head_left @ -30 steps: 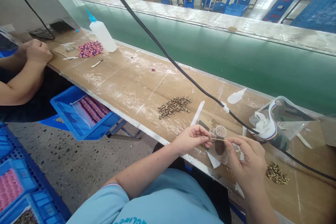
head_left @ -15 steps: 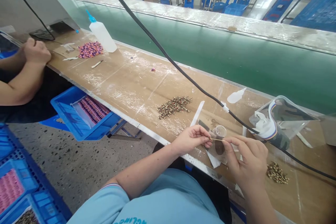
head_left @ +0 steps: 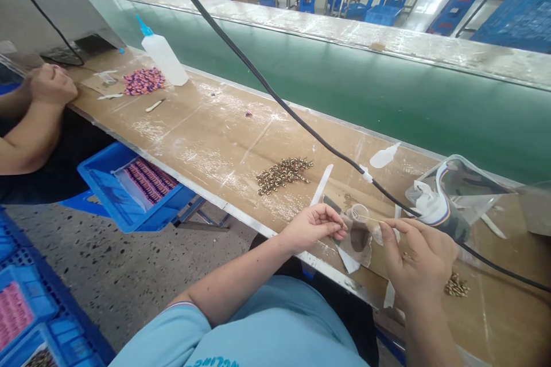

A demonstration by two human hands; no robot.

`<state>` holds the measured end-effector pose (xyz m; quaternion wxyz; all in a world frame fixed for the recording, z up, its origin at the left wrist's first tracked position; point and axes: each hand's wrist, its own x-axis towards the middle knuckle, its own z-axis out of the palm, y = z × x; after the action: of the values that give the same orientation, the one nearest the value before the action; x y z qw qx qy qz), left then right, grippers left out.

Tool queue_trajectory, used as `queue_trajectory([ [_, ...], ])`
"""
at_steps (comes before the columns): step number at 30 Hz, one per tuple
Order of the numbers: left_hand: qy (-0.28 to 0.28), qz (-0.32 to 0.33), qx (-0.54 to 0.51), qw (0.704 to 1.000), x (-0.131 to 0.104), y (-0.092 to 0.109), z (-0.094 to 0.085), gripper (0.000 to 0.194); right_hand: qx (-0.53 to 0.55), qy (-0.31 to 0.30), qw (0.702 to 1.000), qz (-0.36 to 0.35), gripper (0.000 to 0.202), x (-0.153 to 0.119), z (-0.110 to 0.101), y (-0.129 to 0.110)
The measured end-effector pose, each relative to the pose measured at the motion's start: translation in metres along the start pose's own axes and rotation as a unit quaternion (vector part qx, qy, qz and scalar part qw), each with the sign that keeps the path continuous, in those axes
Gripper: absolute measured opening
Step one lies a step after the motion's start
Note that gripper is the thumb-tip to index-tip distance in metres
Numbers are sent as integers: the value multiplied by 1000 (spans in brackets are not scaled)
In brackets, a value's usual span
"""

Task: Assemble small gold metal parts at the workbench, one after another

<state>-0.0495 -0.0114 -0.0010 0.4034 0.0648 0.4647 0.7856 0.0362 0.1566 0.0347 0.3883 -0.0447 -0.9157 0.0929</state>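
My left hand (head_left: 316, 226) is closed in a pinch over the table's near edge, on something tiny that its fingertips mostly hide. A thin, light-coloured stick (head_left: 367, 217) is pinched between the thumb and forefinger of my right hand (head_left: 419, 255), its free end pointing left over a small clear cup (head_left: 358, 213). Beneath the hands lies a brownish patch of card with white paper (head_left: 348, 260) beside it. To the left is a pile of small brown-and-gold pieces (head_left: 282, 175). A smaller pile of similar pieces (head_left: 457, 285) lies partly behind my right hand.
A black cable (head_left: 275, 89) hangs diagonally across the view. A clear zip bag (head_left: 451, 189) lies at the right. A white bottle with a blue nozzle (head_left: 166, 60) stands farther left, beside pink-purple pieces (head_left: 144, 81). Another person's hands (head_left: 54, 85) rest at the left; a blue bin (head_left: 129, 206) sits below.
My right hand has moved right, drawing the stick away from my left fingertips. My left hand stays nearly in place, still pinched.
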Motion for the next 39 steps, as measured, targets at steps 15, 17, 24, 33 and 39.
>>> queue_trajectory([
  [15,7,-1,46,999,-3,4,4,32,2,-65,990,124,15,-29,-34,24],
  [17,4,-2,49,999,-3,5,4,31,-20,-86,983,161,23,-41,-45,37],
  [24,13,-6,48,999,-6,5,10,30,-9,-167,976,141,37,-63,-55,50],
  [33,-27,-42,48,998,-14,-3,18,32,-65,-209,970,102,39,-64,-51,53],
  [39,-32,-44,49,997,-12,-5,15,33,-95,-216,971,46,41,-61,-49,54],
])
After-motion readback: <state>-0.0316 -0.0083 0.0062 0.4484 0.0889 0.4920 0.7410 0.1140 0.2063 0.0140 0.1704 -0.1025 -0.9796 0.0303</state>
